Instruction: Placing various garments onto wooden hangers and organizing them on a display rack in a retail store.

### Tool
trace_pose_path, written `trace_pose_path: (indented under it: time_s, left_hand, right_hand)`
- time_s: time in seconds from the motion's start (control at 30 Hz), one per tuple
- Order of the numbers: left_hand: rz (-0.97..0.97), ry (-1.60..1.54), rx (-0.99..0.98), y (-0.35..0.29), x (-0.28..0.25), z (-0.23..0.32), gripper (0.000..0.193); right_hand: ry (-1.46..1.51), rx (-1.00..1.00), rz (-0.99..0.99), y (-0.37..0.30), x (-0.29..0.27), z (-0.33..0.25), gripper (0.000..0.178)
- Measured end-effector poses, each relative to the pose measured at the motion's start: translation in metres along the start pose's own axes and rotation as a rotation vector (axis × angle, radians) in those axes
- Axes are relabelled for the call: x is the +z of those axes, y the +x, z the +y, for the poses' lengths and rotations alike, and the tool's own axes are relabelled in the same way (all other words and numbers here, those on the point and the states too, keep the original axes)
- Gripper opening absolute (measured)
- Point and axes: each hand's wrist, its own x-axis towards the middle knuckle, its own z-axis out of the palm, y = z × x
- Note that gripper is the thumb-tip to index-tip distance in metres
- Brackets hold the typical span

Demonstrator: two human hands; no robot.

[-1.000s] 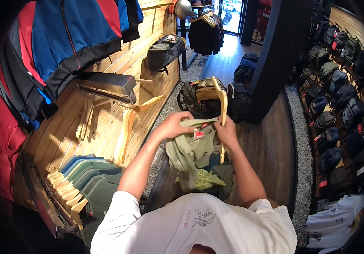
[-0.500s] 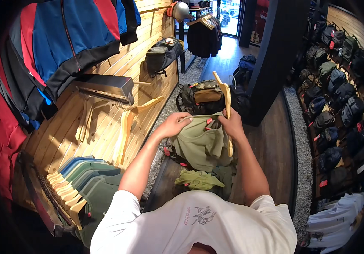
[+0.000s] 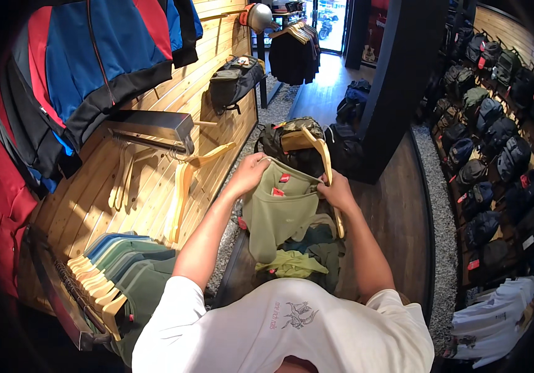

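Observation:
An olive-green shirt [image 3: 273, 208] hangs between my hands, its neckline stretched open at the top with red labels showing inside. My left hand [image 3: 251, 172] grips the collar at its left end, fingers closed on the cloth. At the other end my right hand [image 3: 336, 191] pinches the shirt and also holds a wooden hanger [image 3: 321, 146], which slants up past the fingers. Beneath the shirt lies a pile of clothes, with a lime-green garment [image 3: 292, 263] on the near side and a dark green one [image 3: 328, 261] beside it.
Folded-over shirts on wooden hangers [image 3: 102, 289] fill a rail at lower left. Bare hangers [image 3: 180, 199] hang above it by the wood wall. Backpacks [image 3: 298, 140] stand ahead, near a dark pillar [image 3: 397, 93]. Rows of backpacks [image 3: 497, 137] line the right wall above white shirts [image 3: 497, 317].
The shirt's neckline has opened wider and faces me more. My left hand has risen slightly leftward; my right has lowered a little, with the hanger tilting further left.

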Motion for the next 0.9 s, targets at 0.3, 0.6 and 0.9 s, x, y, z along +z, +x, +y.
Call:
trace_pose_path:
  time_s: [0.3,0.6,0.9]
  left_hand:
    - [0.085,0.097,0.136,-0.015,0.000,0.025,0.028]
    - [0.052,0.163,0.134,-0.025,-0.004,0.030,0.030]
    - [0.036,0.176,0.117,-0.023,-0.005,0.034,0.034]
  right_hand:
    - [0.331,-0.150,0.125,-0.003,-0.028,-0.057,0.030]
    - [0.835,-0.145,0.238,-0.014,-0.016,-0.110,0.031]
    - [1.170,-0.418,0.122,-0.011,0.003,-0.129,0.040]
